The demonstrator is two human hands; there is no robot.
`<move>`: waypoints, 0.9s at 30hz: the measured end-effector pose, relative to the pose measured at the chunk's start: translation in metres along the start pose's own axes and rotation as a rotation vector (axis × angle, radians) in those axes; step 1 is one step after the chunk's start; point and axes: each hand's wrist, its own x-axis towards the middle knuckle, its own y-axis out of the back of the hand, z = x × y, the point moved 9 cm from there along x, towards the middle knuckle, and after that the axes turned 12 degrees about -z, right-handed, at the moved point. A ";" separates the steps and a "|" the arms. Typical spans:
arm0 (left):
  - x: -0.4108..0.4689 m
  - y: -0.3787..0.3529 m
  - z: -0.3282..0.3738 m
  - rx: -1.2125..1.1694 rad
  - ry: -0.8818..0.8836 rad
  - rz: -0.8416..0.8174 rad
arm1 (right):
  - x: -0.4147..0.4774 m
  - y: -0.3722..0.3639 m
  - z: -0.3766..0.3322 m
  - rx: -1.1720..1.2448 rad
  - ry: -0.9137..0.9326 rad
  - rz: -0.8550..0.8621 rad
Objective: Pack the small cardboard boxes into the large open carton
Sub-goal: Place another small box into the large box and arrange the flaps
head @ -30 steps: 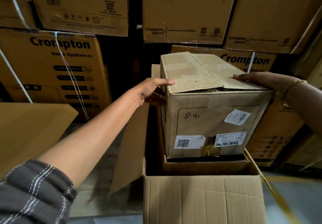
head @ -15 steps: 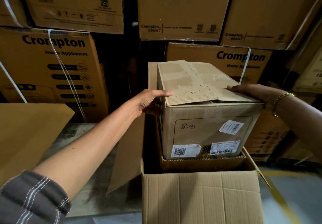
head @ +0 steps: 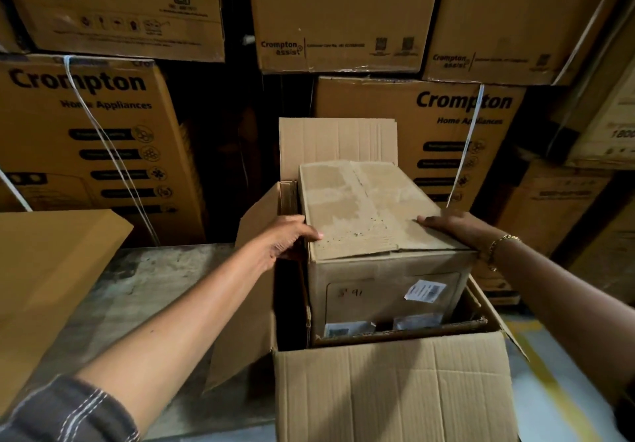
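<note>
A small cardboard box (head: 378, 221) with a handwritten number and white labels on its near face sits partly down inside the large open carton (head: 391, 386). Its lower labels are half hidden behind the carton's inner rim. My left hand (head: 288, 239) grips the box's top left edge, fingers down its side. My right hand (head: 453, 227) presses on the top right edge, a gold bracelet at the wrist. The carton's flaps stand open: one at the back, one on the left, one folded toward me.
Stacked Crompton cartons (head: 86, 139) form a wall behind and on both sides, some bound with white straps. A flat cardboard sheet (head: 51, 270) lies at the left. Grey concrete floor (head: 144, 297) shows between that sheet and the carton, with a yellow floor line at lower right.
The small box has gone down into the large carton, so its lower labels are now half hidden. Both hands have followed it down, still on its top edges.
</note>
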 end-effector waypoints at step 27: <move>0.034 -0.021 0.007 0.259 -0.062 0.155 | -0.011 -0.191 -0.066 -0.063 0.486 -0.354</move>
